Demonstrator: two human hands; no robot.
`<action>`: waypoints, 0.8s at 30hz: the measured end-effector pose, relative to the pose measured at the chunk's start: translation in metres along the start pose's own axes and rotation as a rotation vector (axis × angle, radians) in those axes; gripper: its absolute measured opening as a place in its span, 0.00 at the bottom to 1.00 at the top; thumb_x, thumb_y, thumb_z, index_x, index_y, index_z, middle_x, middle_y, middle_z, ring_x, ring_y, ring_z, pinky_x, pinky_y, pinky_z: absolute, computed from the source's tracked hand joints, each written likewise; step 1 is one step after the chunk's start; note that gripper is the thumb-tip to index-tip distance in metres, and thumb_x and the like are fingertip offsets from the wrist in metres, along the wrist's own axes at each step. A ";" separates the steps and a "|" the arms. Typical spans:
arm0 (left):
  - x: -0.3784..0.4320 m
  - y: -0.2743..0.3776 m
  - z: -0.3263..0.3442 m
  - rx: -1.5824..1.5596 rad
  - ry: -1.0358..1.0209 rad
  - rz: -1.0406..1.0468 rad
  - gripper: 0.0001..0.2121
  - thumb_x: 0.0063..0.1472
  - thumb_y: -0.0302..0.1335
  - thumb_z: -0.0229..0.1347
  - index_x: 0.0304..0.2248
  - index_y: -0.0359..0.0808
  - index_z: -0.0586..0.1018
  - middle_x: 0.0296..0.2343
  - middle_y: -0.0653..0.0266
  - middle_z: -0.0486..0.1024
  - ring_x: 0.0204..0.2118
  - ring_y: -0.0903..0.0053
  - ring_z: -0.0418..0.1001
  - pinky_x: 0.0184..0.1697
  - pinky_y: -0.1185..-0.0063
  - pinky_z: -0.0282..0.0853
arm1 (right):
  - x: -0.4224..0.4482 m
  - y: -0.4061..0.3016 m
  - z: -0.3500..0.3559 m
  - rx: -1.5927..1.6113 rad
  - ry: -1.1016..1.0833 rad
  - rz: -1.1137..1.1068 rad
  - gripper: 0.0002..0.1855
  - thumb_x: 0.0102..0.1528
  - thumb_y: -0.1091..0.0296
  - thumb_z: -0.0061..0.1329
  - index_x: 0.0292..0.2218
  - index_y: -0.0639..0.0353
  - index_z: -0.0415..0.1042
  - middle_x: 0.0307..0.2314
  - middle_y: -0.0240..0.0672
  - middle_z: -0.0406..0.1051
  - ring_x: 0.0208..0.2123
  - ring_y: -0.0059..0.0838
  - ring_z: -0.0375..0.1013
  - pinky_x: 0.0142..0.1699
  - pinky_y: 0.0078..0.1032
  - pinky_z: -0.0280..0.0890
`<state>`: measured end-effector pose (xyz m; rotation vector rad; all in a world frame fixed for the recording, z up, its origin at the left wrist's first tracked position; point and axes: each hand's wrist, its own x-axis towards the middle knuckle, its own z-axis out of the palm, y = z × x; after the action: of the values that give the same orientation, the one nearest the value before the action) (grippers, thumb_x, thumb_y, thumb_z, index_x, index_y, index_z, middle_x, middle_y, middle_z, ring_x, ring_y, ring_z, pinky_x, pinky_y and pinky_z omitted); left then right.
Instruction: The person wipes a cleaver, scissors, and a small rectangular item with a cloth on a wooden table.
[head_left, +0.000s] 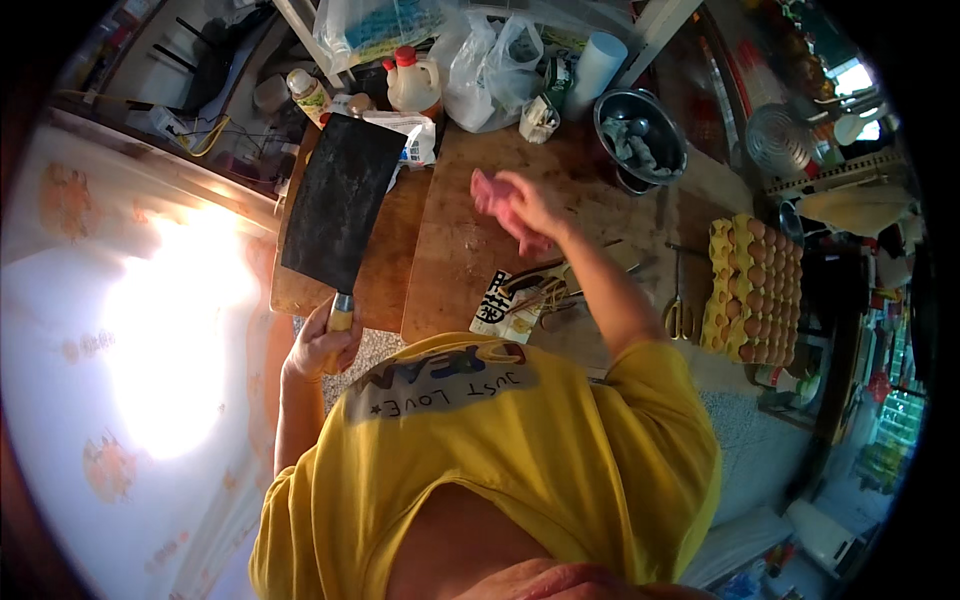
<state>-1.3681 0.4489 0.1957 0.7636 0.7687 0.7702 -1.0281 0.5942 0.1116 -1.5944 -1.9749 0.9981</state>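
My left hand (321, 349) grips the wooden handle of a large cleaver (345, 202). Its broad dark blade points away from me, above the left part of the wooden boards. In my right hand (536, 206) is a crumpled pink cloth (501, 196), over the middle of a wooden board (450, 225); whether the cloth touches the wood I cannot tell. Nearer to me, below the right hand, lie a printed packet (495, 311) and several long thin utensils, partly behind my forearm. A pair of scissors (679, 315) with yellowish handles rests to their right.
Stacked egg trays (754, 292) full of eggs stand at the right. Along the back are a metal bowl (641, 139) with a cloth inside, a blue roll (600, 64), a small container of sticks (538, 121), plastic bags (491, 71) and a red-capped jug (412, 82). A patterned wall borders the left.
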 end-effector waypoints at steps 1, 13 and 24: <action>-0.002 0.000 0.001 -0.004 0.005 0.000 0.13 0.44 0.23 0.48 0.32 0.31 0.61 0.14 0.64 0.62 0.09 0.85 0.58 0.09 0.87 0.54 | 0.007 -0.010 -0.015 0.029 -0.038 0.179 0.17 0.45 0.72 0.40 0.40 0.55 0.65 0.33 0.44 0.66 0.34 0.41 0.67 0.37 0.28 0.62; -0.001 -0.004 0.001 -0.006 0.081 -0.052 0.11 0.44 0.20 0.47 0.30 0.30 0.61 0.13 0.65 0.62 0.08 0.84 0.58 0.09 0.88 0.55 | 0.054 0.041 0.029 -0.202 -0.071 -0.260 0.20 0.41 0.72 0.42 0.39 0.54 0.65 0.35 0.42 0.65 0.38 0.40 0.64 0.42 0.32 0.59; -0.007 -0.009 0.000 0.003 0.040 -0.103 0.11 0.44 0.23 0.49 0.29 0.32 0.62 0.15 0.66 0.62 0.10 0.84 0.60 0.10 0.87 0.56 | 0.093 0.038 0.055 -0.486 0.155 -0.193 0.24 0.43 0.62 0.44 0.45 0.44 0.58 0.43 0.31 0.58 0.40 0.40 0.63 0.40 0.42 0.60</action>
<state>-1.3687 0.4391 0.1899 0.7076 0.8384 0.6934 -1.0661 0.6712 0.0362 -1.6097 -2.3206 0.3201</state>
